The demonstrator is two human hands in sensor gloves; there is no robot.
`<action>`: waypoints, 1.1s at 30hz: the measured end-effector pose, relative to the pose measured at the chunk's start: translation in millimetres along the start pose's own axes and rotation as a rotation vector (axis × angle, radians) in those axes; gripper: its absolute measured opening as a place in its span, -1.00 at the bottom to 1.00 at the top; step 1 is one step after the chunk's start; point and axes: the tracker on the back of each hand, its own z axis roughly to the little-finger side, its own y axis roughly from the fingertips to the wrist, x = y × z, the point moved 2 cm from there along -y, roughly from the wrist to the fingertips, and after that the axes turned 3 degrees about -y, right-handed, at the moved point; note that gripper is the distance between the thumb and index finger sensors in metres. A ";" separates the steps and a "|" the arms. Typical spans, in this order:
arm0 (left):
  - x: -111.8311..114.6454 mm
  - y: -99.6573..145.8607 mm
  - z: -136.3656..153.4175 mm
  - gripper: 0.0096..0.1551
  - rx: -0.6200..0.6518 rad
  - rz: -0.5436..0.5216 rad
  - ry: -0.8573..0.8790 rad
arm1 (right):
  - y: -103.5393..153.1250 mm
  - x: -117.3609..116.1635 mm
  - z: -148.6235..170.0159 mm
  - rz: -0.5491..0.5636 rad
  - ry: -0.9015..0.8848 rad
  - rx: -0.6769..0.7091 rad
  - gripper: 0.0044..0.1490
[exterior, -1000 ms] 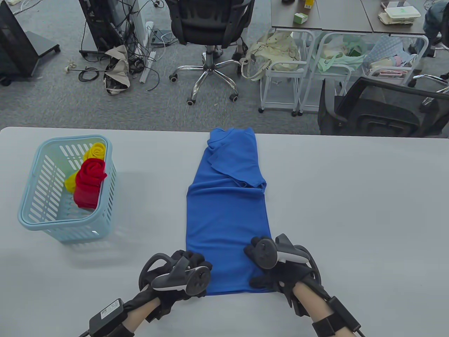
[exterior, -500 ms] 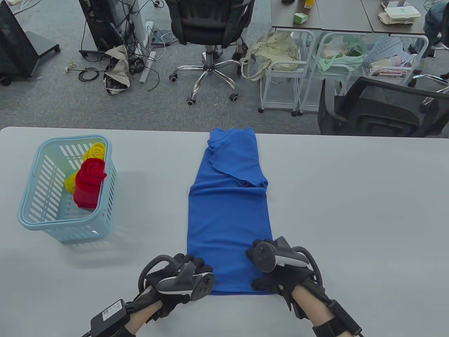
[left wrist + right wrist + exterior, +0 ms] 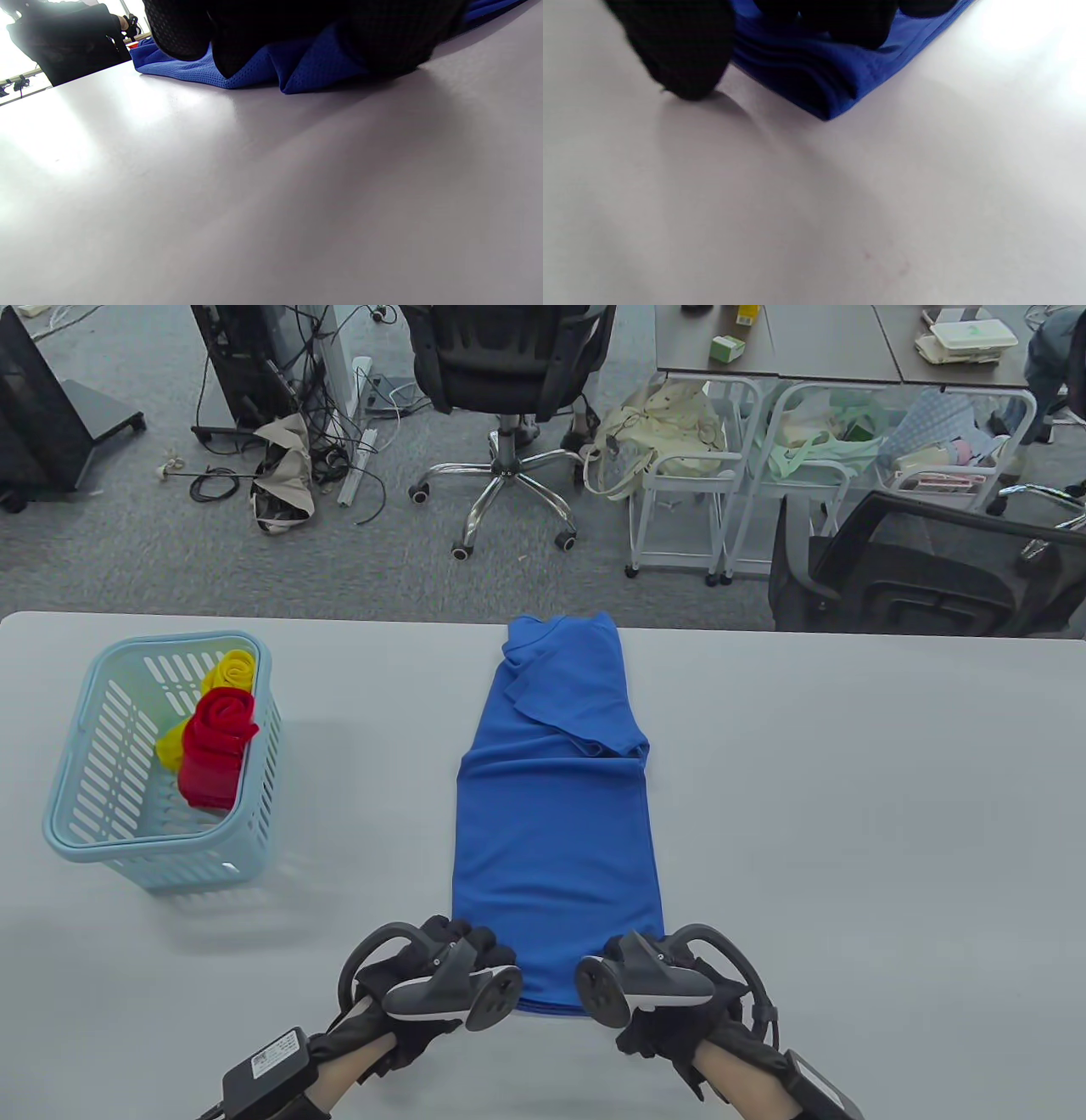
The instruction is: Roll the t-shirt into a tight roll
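1. Worktop: pale grey, wide, carrying everything below.
2. Blue t-shirt: folded into a long narrow strip, lying flat at mid-worktop, collar end at the far edge, hem end nearest the person. Sleeve folds lie across the upper half.
3. Light blue basket: slotted plastic, on the worktop's left, well apart from the t-shirt. Inside it a red roll stands on end, with a yellow roll behind it.
4. Left hand: black glove, tracker on its back, at the near left corner of the t-shirt. In the left wrist view the grip is clamped on the hem, fingers bunching the blue fabric into ridges.
5. Right hand: at the near right corner. In the right wrist view the fingers press on top of the layered hem corner; the thumb touches the worktop just beside it, so this grip stands apart.
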 end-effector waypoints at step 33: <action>-32.2 14.7 70.3 -0.55 -0.105 -0.304 0.581 | 16.8 41.5 65.7 0.350 -0.694 0.025 -0.47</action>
